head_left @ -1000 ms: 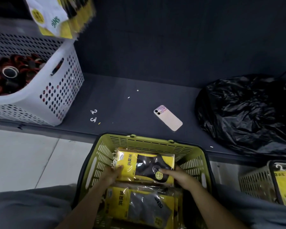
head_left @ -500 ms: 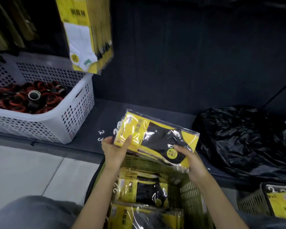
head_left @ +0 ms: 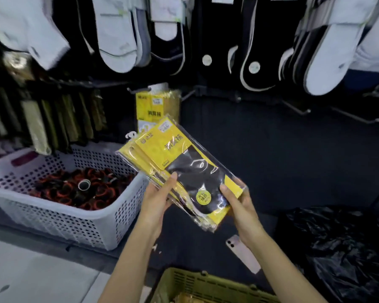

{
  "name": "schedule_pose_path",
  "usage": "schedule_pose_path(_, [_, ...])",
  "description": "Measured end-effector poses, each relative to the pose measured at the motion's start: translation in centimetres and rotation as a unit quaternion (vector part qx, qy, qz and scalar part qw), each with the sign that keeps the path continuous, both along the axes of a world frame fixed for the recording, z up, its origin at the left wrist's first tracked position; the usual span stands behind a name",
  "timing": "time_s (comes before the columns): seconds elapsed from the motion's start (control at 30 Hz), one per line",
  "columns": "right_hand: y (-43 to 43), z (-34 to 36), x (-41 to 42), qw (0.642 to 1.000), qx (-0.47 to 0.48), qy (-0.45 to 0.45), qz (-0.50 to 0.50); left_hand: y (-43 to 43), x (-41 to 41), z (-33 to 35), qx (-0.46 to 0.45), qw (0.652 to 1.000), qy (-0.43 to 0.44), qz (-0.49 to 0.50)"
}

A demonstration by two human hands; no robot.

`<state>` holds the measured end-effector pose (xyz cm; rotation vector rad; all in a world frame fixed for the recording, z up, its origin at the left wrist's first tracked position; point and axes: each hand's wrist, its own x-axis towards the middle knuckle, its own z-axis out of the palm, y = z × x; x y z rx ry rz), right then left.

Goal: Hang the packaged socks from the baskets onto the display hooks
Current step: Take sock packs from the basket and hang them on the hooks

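Packs [head_left: 184,171] held up, not yet hung.
The left hand [head_left: 157,200] and right hand [head_left: 239,206] each have a grip clamped on the packs' lower end, in the air above the basket [head_left: 206,278]. The long axis slants from lower right to upper left, hanger tab [head_left: 131,135] leading toward the hook [head_left: 138,91] where other packs [head_left: 157,106] already hang; hanging this bundle remains.
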<state>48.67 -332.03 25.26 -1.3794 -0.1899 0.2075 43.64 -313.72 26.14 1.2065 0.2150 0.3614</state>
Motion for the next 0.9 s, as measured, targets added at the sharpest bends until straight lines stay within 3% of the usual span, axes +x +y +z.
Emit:
schedule_pose_path(0.17, [4.2, 6.4, 2.1, 0.978, -0.062, -0.196, -0.028, 4.7, -0.3, 4.8, 0.058, 0.996, -0.064, 0.022])
schedule_pose_path(0.37, [9.2, 12.7, 3.8, 0.942, -0.109, -0.315, 0.030, 9.6, -0.7, 8.9, 0.145, 0.985, -0.072, 0.064])
schedule_pose_path(0.57, [14.4, 14.9, 4.0, 0.960, -0.035, -0.274, 0.052, 11.5, -0.2, 8.8, 0.182, 0.976, -0.083, 0.081])
schedule_pose_path(0.67, [15.7, 13.9, 4.0, 0.963, -0.047, -0.257, 0.067, 12.4, 0.1, 7.6, 0.197, 0.972, -0.080, 0.098])
schedule_pose_path(0.9, [15.3, 9.6, 4.8, 0.979, -0.069, -0.186, 0.056, 15.9, 0.1, 7.2, 0.240, 0.936, -0.084, 0.243])
